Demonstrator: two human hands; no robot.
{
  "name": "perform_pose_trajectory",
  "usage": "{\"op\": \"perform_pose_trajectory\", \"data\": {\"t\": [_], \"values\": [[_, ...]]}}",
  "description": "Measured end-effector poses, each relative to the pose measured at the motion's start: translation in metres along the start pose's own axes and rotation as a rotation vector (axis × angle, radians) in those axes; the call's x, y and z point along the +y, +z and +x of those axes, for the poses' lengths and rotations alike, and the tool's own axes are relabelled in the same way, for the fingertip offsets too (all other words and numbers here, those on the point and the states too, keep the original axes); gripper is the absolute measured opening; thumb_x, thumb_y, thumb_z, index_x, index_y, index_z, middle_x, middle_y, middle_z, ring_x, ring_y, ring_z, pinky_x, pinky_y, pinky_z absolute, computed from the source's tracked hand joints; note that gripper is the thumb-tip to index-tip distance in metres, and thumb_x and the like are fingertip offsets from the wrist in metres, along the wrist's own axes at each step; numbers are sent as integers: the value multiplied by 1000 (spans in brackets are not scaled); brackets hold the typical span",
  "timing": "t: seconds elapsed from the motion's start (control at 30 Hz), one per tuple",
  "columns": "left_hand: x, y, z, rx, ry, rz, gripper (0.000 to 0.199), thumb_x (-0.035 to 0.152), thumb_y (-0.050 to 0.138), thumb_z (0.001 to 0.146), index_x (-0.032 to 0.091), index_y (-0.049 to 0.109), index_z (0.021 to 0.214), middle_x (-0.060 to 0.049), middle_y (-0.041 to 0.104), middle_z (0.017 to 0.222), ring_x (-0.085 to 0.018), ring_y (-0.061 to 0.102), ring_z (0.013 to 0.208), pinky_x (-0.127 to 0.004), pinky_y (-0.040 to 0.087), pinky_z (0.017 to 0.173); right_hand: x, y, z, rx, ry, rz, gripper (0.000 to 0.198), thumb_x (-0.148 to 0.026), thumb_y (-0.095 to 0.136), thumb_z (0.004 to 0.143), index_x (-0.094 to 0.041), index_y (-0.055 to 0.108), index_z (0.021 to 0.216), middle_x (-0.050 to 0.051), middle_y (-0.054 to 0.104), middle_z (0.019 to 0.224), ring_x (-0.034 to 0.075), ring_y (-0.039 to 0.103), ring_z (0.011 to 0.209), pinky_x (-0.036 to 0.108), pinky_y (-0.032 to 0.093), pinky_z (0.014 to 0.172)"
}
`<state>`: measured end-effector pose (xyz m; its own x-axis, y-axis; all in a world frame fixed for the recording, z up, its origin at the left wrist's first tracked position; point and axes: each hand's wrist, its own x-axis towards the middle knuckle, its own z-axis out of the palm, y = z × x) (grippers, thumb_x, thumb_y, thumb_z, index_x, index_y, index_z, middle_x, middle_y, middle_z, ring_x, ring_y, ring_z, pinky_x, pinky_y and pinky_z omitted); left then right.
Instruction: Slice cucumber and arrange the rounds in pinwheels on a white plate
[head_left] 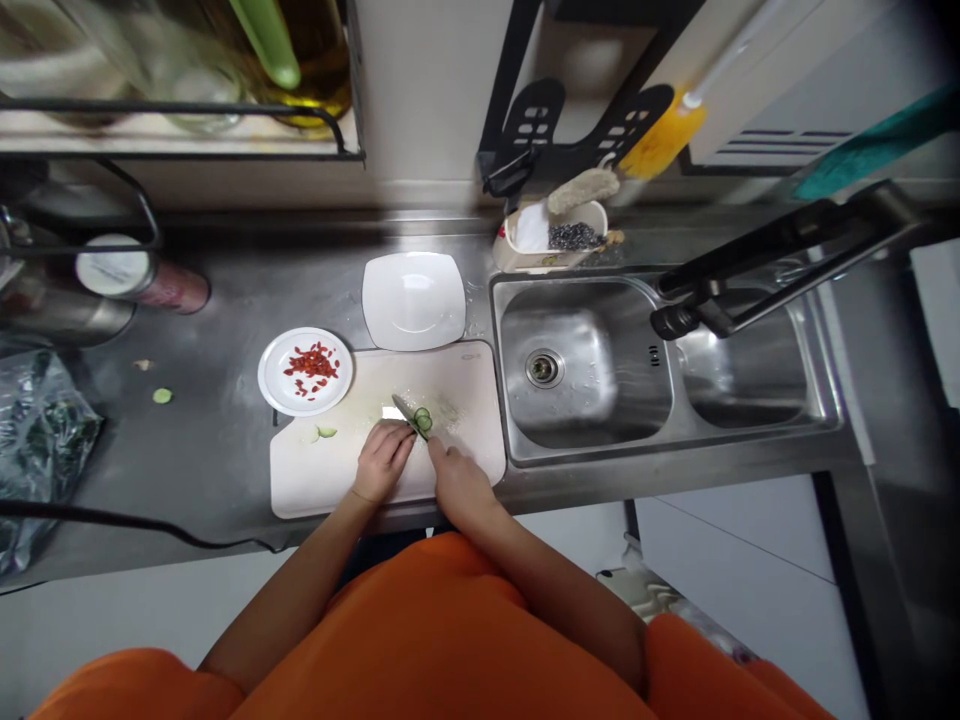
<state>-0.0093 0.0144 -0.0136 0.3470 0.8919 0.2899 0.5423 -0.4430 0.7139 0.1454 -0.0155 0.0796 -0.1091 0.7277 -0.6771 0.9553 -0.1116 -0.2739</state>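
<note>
My right hand (pixel 461 485) grips a kitchen knife (pixel 408 412), its blade slanting up and left over the white cutting board (pixel 345 480). Curled fingers of my left hand (pixel 384 458) press down right beside the blade, around what appears to be a cucumber piece, mostly hidden under them. Thin cucumber slices (pixel 423 419) lie against the right side of the blade. Farther left on the board are pale green cucumber offcuts (pixel 325 432). A round white plate (pixel 268 372) with small red pieces (pixel 313 362), perhaps goji berries, overlaps the board's upper left corner.
Behind the board sits a square white plate (pixel 414 295). To the right is a double steel sink (pixel 585 400) with a black faucet (pixel 750 270). A caddy (pixel 540 260) stands behind it. A plastic bag (pixel 45 430), a jar (pixel 142 275) and a cucumber end (pixel 162 396) are at left.
</note>
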Motion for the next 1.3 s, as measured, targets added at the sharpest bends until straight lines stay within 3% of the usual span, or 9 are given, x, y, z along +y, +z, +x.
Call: {"op": "perform_pose_trajectory", "data": {"t": [0.2, 0.4, 0.67, 1.3], "values": [[1, 0, 0, 6, 0, -6, 16, 19, 55, 86, 19, 61, 100, -6, 65, 93, -17, 60, 91, -37, 51, 85, 11, -5, -1, -39, 28, 73, 50, -8, 31, 86, -21, 36, 134, 8, 63, 96, 19, 60, 91, 26, 42, 74], [1, 0, 1, 13, 9, -20, 16, 22, 54, 87, 20, 61, 101, -7, 65, 95, -17, 60, 93, -38, 51, 86, 28, -13, -12, -26, 148, 102, 49, -9, 30, 86, -20, 36, 133, 9, 63, 97, 20, 61, 90, 27, 41, 73], [1, -1, 0, 6, 0, 8, 16, 24, 53, 88, 20, 62, 100, -7, 65, 94, -18, 61, 92, -38, 51, 86, 18, -3, -33, -51, 47, 29, 49, -5, 33, 83, -23, 37, 128, 7, 61, 95, 19, 61, 82, 26, 40, 66], [2, -1, 1, 15, 9, 6, 11, 21, 53, 87, 19, 61, 94, -7, 64, 91, -17, 59, 91, -37, 50, 86, 18, 0, -43, -95, 49, 7, 53, -5, 33, 81, -22, 34, 131, 10, 61, 96, 22, 63, 82, 28, 42, 65]]}}
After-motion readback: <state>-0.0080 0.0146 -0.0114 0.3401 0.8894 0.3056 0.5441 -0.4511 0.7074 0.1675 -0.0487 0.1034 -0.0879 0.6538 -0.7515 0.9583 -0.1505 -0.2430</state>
